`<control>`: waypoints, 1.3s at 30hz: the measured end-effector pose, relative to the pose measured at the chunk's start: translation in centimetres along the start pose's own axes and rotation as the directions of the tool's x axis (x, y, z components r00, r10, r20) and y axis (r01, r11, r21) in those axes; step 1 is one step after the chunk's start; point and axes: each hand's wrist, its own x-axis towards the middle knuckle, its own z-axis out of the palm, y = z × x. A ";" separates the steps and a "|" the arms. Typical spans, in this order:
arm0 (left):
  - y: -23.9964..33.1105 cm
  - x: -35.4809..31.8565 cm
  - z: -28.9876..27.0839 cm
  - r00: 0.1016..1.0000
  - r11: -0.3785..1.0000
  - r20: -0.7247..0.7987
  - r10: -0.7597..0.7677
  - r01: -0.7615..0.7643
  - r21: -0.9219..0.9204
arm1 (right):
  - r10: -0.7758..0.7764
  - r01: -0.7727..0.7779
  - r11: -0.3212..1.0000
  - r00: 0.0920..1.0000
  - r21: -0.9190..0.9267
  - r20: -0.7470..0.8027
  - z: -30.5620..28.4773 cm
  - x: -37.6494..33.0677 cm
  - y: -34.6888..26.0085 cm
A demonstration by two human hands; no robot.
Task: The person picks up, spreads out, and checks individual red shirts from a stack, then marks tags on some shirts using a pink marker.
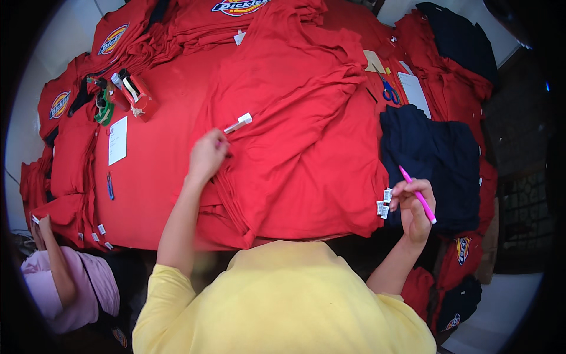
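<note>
A large red garment [295, 147], rumpled and sleeveless-looking, is spread across the table in front of me. My left hand [207, 154] is closed over its left side, fingers pinched together. A bit of pink shows at those fingertips, but what they hold is unclear. Just beyond them lies a white label strip [239, 123] on the cloth. My right hand [415, 206] grips a bright pink pen [417, 194], tilted across the fingers. Beside those fingers, white printed tags [384, 203] hang at the garment's lower right edge.
Navy folded garments [433, 165] lie at right, below blue-handled scissors [389, 92] and a white paper sheet [414, 91]. Left are a red holder [138, 97], a green tape dispenser [104, 106], another sheet [118, 140] and blue snips [110, 186]. A person in pink [71, 283] works at lower left.
</note>
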 end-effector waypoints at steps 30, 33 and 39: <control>7.4 -5.1 0.2 0.982 0.952 0.070 0.177 -0.188 0.240 | 0.296 -0.261 0.948 0.934 -0.182 0.200 9.9 4.6 4.5; 10.4 -7.0 -0.8 0.973 0.957 -0.035 0.228 -0.218 0.192 | 0.136 -0.043 0.945 0.953 -0.326 0.270 11.9 5.2 5.7; 14.1 -11.8 -0.6 0.914 0.907 0.005 0.406 -0.402 -0.126 | 0.200 -0.118 0.953 0.938 -0.280 0.284 13.5 5.2 7.5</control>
